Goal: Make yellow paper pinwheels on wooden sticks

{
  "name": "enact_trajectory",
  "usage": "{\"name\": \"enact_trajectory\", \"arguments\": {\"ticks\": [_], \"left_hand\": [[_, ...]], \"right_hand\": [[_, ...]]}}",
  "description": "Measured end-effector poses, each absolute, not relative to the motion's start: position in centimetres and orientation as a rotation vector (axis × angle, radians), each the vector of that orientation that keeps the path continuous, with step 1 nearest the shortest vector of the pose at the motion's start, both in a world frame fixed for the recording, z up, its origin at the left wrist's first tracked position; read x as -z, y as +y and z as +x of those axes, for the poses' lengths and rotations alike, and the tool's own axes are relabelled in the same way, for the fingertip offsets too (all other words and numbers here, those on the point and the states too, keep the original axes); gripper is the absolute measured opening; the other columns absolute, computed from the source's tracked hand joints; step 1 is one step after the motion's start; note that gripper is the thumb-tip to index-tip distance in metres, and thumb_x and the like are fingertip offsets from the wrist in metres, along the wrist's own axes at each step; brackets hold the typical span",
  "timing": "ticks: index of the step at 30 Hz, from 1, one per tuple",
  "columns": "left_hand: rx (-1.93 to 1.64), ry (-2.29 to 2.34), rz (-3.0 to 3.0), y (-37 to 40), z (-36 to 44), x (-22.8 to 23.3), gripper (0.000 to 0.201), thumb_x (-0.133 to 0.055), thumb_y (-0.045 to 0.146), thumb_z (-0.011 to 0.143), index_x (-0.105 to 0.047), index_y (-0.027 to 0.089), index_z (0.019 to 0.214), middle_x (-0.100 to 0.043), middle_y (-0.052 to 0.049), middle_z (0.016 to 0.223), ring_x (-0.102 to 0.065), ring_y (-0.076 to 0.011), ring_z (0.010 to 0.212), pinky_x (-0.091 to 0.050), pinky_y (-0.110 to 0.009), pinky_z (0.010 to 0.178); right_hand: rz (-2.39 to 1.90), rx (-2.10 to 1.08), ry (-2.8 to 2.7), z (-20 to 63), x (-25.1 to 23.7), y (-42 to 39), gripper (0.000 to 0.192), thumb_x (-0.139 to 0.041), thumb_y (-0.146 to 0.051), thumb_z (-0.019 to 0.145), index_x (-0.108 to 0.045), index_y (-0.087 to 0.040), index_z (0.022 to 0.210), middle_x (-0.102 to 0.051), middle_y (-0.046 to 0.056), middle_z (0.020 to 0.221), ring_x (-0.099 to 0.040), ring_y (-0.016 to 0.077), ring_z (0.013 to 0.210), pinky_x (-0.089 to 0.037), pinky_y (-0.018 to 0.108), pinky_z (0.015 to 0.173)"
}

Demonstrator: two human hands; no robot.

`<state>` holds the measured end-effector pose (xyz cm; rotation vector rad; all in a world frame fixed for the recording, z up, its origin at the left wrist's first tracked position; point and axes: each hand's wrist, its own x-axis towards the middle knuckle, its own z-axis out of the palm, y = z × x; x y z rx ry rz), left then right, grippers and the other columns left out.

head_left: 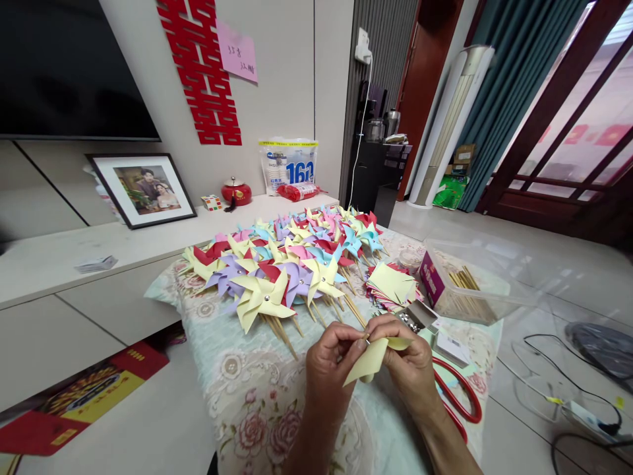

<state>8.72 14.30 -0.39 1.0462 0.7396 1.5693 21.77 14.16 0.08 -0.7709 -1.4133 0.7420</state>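
Head view: a yellow paper square (372,359) is pinched by both the left hand (330,361) and right hand (410,366), near the pinwheel pile (287,264).

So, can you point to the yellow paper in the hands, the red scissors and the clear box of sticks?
yellow paper (368,363), head view, middle of the folded sheet
red scissors (462,396), head view, handle loop
clear box (487,307), head view, front wall

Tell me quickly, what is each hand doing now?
Left hand: closed, pinching the yellow paper and a small pin.
Right hand: closed, holding the same yellow paper.
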Motion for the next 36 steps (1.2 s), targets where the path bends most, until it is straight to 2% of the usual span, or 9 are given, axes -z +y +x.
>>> {"name": "enact_trajectory", "arguments": {"ticks": [15,28,36], "left_hand": [[-1.558,0.726,1.12,14.5,8.6,1.3,0.013,-0.073,0.03,0.085,-0.07,0.018,0.082,-0.061,0.001,0.075,-0.055,-0.0106,0.063,-0.044,-0.022,0.057],[-1.597,0.764,1.057,14.4,9.0,1.0,0.019,-0.076,0.034,0.081,-0.069,0.017,0.077,-0.06,0.001,0.071,-0.053,-0.0105,0.06,-0.042,-0.021,0.056],[-1.622,0.793,1.147,14.4,8.8,1.0,0.017,-0.073,0.032,0.084,-0.069,0.017,0.078,-0.06,-0.001,0.074,-0.054,-0.0125,0.064,-0.043,-0.023,0.058]], "right_hand": [[-0.802,-0.611,-1.489,21.5,-0.4,13.8,0.006,-0.067,-0.028,0.093,-0.07,-0.024,0.09,-0.068,0.001,0.09,-0.063,0.0145,0.083,-0.049,0.024,0.076],[-0.809,-0.492,-1.536,21.6,-0.4,13.9,0.006,-0.065,-0.022,0.093,-0.071,-0.024,0.092,-0.071,0.004,0.089,-0.067,0.0182,0.081,-0.051,0.028,0.073],[-0.814,-0.523,-1.51,21.5,-0.4,13.8,0.007,-0.066,-0.027,0.093,-0.071,-0.023,0.089,-0.071,0.004,0.088,-0.066,0.0189,0.08,-0.051,0.029,0.072]]}}
